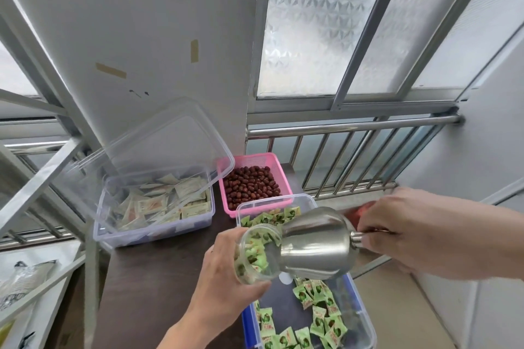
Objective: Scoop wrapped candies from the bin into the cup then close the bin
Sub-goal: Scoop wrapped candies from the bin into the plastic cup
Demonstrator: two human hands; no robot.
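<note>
Over bin (365, 320), L hand (224, 286) gripping cup (255, 255), R hand (402, 232) gripping scoop (314, 244)

Legible text: none. Green candy wrappers (317, 317) in the blue-rimmed bin (365, 317) carry a red-and-dark printed motif, too small to read. Pale sachets (158, 204) in the clear lidded box (113, 232) bear reddish print, likewise unreadable.

bright daylight through the frosted windows (317, 22), soft shadows, slight glare on the steel scoop (314, 244), edges fisheye-warped.
</note>
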